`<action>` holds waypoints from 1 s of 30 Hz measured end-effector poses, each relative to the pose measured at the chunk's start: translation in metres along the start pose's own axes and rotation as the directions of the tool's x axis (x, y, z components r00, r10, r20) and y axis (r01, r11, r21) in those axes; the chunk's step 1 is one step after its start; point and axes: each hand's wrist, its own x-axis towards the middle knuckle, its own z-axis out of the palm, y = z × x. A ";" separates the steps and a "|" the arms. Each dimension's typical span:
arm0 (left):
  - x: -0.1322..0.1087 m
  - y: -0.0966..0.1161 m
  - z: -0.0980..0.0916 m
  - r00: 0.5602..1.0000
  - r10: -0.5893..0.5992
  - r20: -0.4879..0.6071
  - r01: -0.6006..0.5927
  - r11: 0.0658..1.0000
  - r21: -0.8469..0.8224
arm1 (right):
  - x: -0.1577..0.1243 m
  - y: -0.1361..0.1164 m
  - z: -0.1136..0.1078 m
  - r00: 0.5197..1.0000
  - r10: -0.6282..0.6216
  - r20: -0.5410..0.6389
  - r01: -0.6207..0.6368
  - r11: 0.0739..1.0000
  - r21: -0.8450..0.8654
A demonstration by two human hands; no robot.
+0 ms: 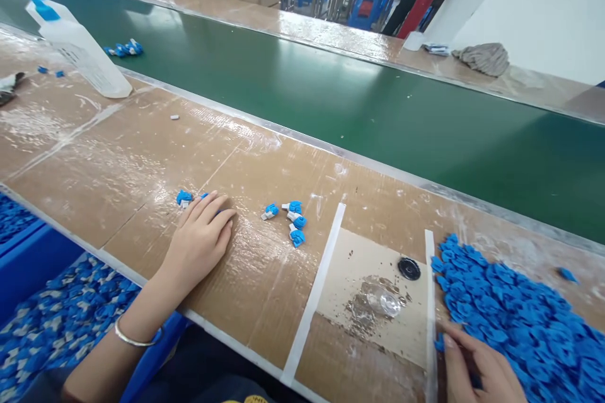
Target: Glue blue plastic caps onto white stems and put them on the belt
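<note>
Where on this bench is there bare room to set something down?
Bare cardboard spreads left of your left hand, up to the green conveyor belt. Another patch lies below the small blue parts, between that hand and the white tape strip. Crowded at right: the blue heap beside your right hand.

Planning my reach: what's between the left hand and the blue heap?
Head view: from left hand to blue heap lie a few blue-and-white parts, then white-edged beige card bearing a black disc, clear blob.
</note>
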 end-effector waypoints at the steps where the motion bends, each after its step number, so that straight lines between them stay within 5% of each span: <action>1: 0.001 0.001 -0.001 1.000 -0.010 -0.007 0.010 1.000 -0.012 | 0.000 -0.001 0.000 0.998 -0.046 -0.031 0.045 0.999 -0.021; 7: 0.026 0.024 -0.011 0.996 0.050 0.076 -0.032 0.973 -0.228 | 0.003 0.007 -0.003 0.903 -0.417 -0.106 0.409 0.908 -0.091; 13: 0.060 0.032 -0.006 0.944 0.112 0.309 0.002 0.939 -0.345 | 0.007 0.031 -0.010 0.639 -0.767 0.049 0.763 0.625 -0.164; 15: 0.065 0.031 -0.004 0.931 0.130 0.340 0.001 0.933 -0.360 | 0.007 0.035 -0.012 0.608 -0.790 0.078 0.789 0.590 -0.172; 24: 0.051 0.036 -0.007 0.942 0.005 0.334 0.161 0.870 -0.466 | 0.017 0.008 -0.027 0.865 -0.481 0.140 0.483 0.875 0.025; 27: 0.039 0.051 -0.011 0.935 -0.085 0.344 0.299 0.709 -0.639 | 0.023 -0.022 -0.029 0.899 -0.429 0.083 0.412 0.895 0.171; 30: 0.025 0.073 -0.013 0.870 -0.148 0.471 0.488 0.404 -0.774 | 0.031 -0.048 -0.025 0.885 -0.460 0.070 0.419 0.854 0.308</action>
